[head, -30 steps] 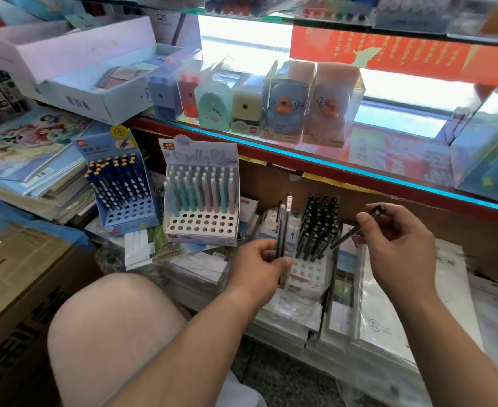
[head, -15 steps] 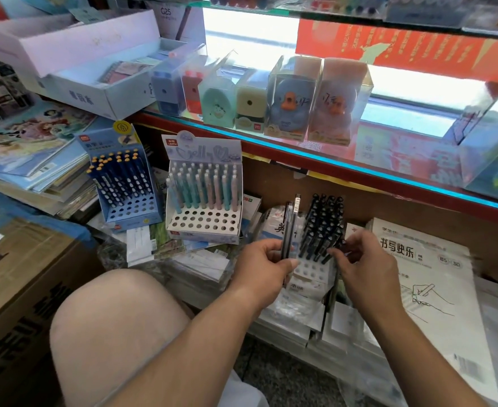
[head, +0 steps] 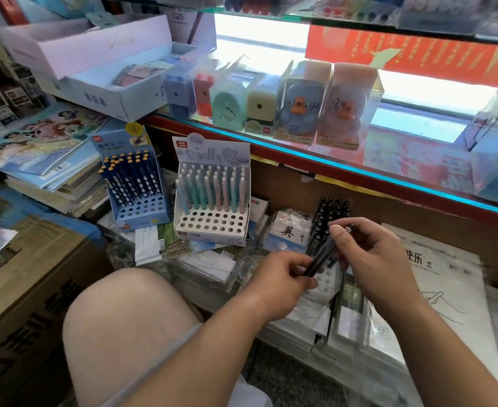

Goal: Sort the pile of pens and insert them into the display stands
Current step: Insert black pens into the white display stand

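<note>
A small bunch of black pens (head: pixel 319 259) slants between my hands. My left hand (head: pixel 283 282) grips its lower end. My right hand (head: pixel 368 254) pinches the upper end near a clear cap (head: pixel 350 228). Right behind them stands a white stand (head: pixel 327 274) filled with black pens (head: pixel 328 218). Further left are a white stand (head: pixel 212 227) of pastel pens, its front rows of holes unfilled, and a blue stand (head: pixel 137 208) of dark blue pens.
My bare knee (head: pixel 130 324) is low in the middle. A cardboard box (head: pixel 21 289) sits at the left. Plastic-wrapped notebooks (head: pixel 447 289) cover the low ledge. A glass shelf edge (head: pixel 330 165) with boxed sharpeners overhangs the stands.
My right hand put its single pen into the black stand, then came across to the pens in my left hand. That bunch has tilted from upright to slanted.
</note>
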`<state>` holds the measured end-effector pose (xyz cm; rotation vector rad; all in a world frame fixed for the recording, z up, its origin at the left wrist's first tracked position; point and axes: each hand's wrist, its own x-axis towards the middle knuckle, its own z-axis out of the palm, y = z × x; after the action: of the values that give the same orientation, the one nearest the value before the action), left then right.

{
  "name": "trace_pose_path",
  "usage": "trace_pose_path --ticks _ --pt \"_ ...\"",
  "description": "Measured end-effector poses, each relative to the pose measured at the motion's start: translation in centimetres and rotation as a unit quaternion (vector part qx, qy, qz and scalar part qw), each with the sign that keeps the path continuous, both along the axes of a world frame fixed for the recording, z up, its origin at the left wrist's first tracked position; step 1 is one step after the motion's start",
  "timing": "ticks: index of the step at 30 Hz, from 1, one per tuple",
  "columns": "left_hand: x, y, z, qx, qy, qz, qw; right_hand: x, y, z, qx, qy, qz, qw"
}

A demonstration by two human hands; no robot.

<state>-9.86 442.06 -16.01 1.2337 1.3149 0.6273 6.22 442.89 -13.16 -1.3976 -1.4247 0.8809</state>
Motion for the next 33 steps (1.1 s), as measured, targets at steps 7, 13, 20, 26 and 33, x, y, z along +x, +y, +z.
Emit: trace_pose_path --ticks 7,13,20,26,33 --pt "-0.7 0.3 -0.3 0.042 0.002 0.049 0.998 0.0 0.2 0.4 0.027 0.021 -0.028 0.999" --pt "-1.7 0.7 -0.4 0.021 -0.009 0.145 0.989 0.2 0.6 -0.8 0.067 -0.09 -0.081 0.99" --pt "-1.4 0.6 -0.6 0.005 -0.012 0.143 0.99 -1.0 0.9 -3.4 0.117 -0.256 -0.075 0.957" --pt "-1.5 0.6 -0.8 0.009 -0.012 0.142 0.99 -1.7 1.1 -4.6 0.14 -0.304 -0.084 0.938" --pt "-1.5 0.7 -1.0 0.014 -0.01 0.148 0.989 -1.6 0.7 -5.4 0.156 -0.313 -0.07 0.934"
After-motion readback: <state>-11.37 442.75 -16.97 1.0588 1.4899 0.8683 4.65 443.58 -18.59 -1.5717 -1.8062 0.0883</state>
